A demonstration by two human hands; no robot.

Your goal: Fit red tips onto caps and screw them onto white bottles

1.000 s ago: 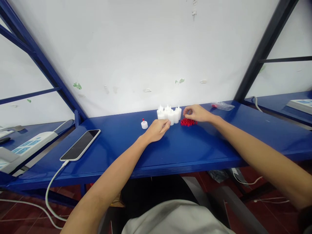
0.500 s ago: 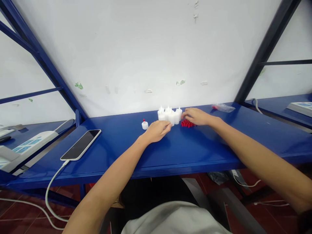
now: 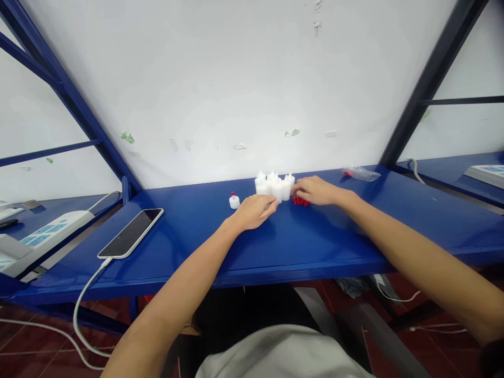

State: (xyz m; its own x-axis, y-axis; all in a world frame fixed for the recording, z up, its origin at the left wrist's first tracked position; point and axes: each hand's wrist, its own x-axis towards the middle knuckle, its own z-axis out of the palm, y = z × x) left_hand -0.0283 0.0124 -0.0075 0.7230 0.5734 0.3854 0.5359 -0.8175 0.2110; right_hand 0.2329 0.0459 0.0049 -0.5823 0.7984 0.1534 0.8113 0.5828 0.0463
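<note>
My left hand [image 3: 256, 211] is closed at the front of a cluster of white squeeze bottles [image 3: 286, 189] with pointed nozzles. Its fingers curl against a front white bottle, whose lower part they hide. Just right of the cluster, my right hand [image 3: 315, 190] reaches down over a small pile of red caps [image 3: 301, 201]. The fingers of that hand are bent, with the tips among the caps, and anything between them is too small to make out. One white bottle with a red cap [image 3: 234, 201] stands apart, left of my left hand.
A phone [image 3: 132, 233] on a charging cable lies at the left of the blue table [image 3: 189, 236]. A clear plastic bag [image 3: 361, 174] with something red inside lies at the back right. Behind the table rises a white wall [image 3: 220, 94], with metal frame posts on both sides.
My right hand has shifted slightly left and lower over the red caps, covering more of the pile's right side. My left hand and the bottles have stayed in place.
</note>
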